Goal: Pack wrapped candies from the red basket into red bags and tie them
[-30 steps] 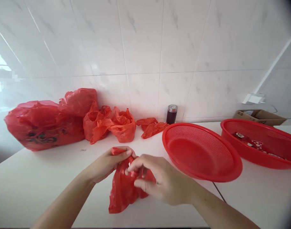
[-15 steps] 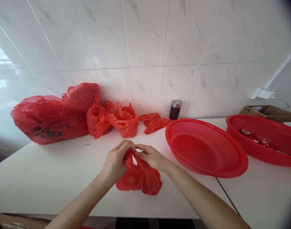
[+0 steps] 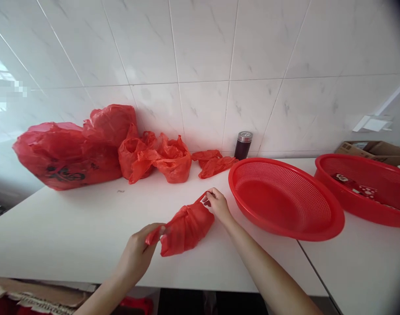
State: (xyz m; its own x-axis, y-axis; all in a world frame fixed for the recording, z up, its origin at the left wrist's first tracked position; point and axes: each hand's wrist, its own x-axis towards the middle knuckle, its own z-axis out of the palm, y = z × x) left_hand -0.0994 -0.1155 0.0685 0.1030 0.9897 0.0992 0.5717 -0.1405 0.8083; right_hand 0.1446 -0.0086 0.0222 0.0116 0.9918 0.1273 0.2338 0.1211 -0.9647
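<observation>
Red bags (image 3: 68, 153) and a jar (image 3: 243, 145) are ranged along the white surface (image 3: 71, 227). A small bag (image 3: 187, 227) and two baskets (image 3: 252, 175) are set nearer.

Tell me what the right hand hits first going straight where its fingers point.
The right hand, pinching the small red bag, points away and left over bare counter. It would probably first meet the open red bag by the wall; depth is unclear.

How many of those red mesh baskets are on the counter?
2. The empty basket sits beside the right hand; the far basket, holding small patterned items, lies to its right, cut off by the picture's edge.
</observation>
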